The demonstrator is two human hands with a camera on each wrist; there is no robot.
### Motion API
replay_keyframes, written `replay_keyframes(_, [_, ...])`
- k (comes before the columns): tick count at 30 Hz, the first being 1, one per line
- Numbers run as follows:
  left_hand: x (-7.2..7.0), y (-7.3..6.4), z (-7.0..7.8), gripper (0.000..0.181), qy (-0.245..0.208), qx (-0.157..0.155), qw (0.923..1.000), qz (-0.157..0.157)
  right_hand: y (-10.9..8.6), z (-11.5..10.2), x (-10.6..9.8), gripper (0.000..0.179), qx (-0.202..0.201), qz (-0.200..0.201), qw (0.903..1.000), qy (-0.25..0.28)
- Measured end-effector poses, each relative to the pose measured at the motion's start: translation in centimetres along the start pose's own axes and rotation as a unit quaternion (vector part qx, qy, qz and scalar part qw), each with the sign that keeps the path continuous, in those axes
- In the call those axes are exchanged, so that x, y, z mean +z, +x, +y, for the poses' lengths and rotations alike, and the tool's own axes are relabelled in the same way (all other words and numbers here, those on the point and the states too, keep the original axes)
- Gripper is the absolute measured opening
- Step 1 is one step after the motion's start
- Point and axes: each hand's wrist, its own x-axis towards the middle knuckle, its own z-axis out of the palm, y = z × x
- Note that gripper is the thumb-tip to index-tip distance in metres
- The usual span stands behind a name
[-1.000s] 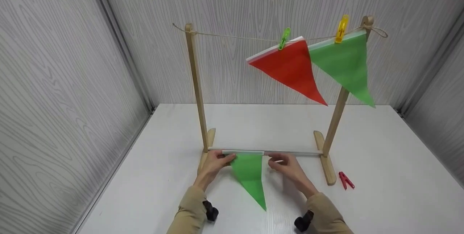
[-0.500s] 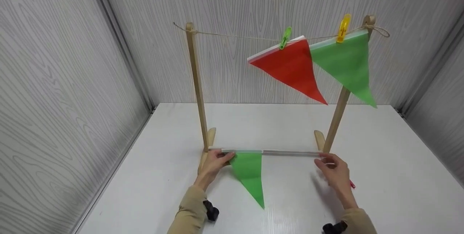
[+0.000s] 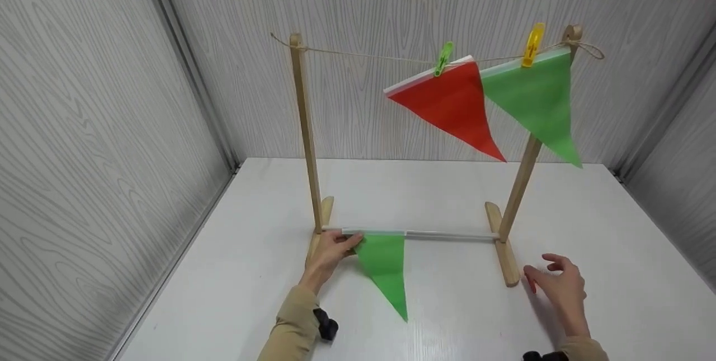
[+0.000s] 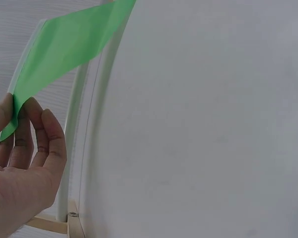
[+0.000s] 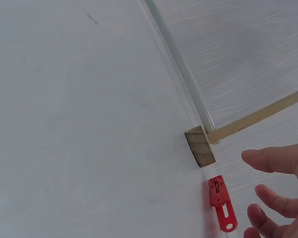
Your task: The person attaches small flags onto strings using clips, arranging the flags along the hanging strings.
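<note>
My left hand (image 3: 330,250) pinches the upper left corner of a green pennant (image 3: 387,267) with a white top band. In the left wrist view the thumb presses the pennant's edge (image 4: 42,57) against the fingers. Beyond the stand's right foot, my right hand (image 3: 561,285) is spread over a red clothespin (image 5: 222,203) on the table. The right wrist view shows thumb and fingers apart, with the clothespin beside them and not between them. Most of the clothespin is hidden behind the hand in the head view.
A wooden stand (image 3: 305,137) carries a string (image 3: 363,56). A red pennant (image 3: 453,104) hangs from it by a green clothespin (image 3: 443,59), and another green pennant (image 3: 537,95) by a yellow one. A white rod (image 3: 453,235) joins the feet near the table (image 3: 447,299).
My right hand has moved from beside the held pennant's right corner, past the stand's right foot, to the red clothespin. The left hand keeps its pinch almost in place.
</note>
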Motion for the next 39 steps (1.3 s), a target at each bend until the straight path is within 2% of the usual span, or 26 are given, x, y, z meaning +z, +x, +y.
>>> replay_keyframes(5, [0.0,-0.2,0.0,0.033,-0.003,-0.001,0.9999,-0.009,0.7,0.9,-0.3,0.068,0.017,-0.028,0.9984,-0.046])
replay_keyframes(17, [-0.1,0.0,-0.1,0.034,-0.017,-0.003,0.9995,-0.028,1.1,1.6,-1.0,0.072,-0.021,-0.064,0.9893,-0.129])
replay_keyframes(24, [0.0,0.0,-0.1,0.035,-0.029,0.0,0.9988,-0.039,1.1,1.5,-1.2,0.073,-0.026,-0.078,0.987,-0.137])
replay_keyframes(32, [0.1,0.1,-0.2,0.033,-0.034,0.0,0.9987,-0.038,1.2,1.4,-1.4,0.075,-0.024,-0.091,0.9864,-0.135])
replay_keyframes(39, [0.2,0.0,-0.2,0.031,-0.038,0.002,0.9986,-0.037,1.2,1.5,-1.5,0.066,-0.026,-0.089,0.9858,-0.14])
